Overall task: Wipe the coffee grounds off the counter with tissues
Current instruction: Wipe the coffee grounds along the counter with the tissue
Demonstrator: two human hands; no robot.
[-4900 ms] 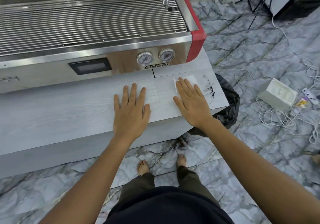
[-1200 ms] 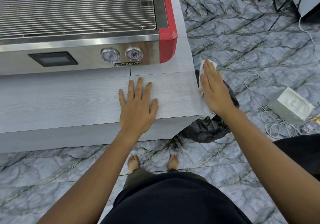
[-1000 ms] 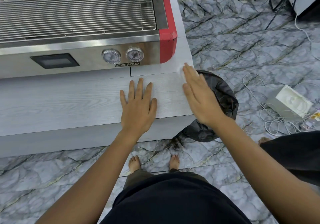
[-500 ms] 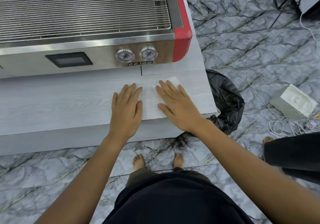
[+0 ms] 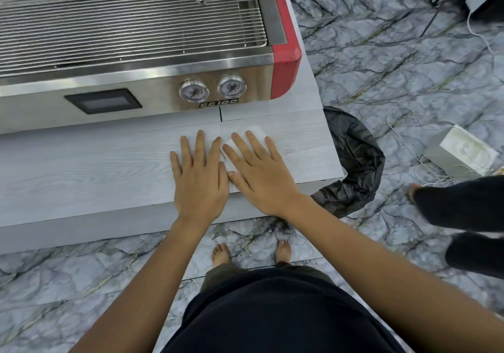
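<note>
Pale wood-grain desk fronting espresso machine, right hand flat, fingers spread, pressing white tissue, left hand flat alongside, touching it

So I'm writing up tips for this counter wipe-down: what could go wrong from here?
1. The right hand presses the tissue flat near the counter end, above the black bin bag. A sweep off the front edge instead could drop grounds on the floor, near the bare feet.
2. The left hand lies right beside it and could block a sideways stroke.
3. The tissue's underside is hidden; a dirty one might smear.
</note>
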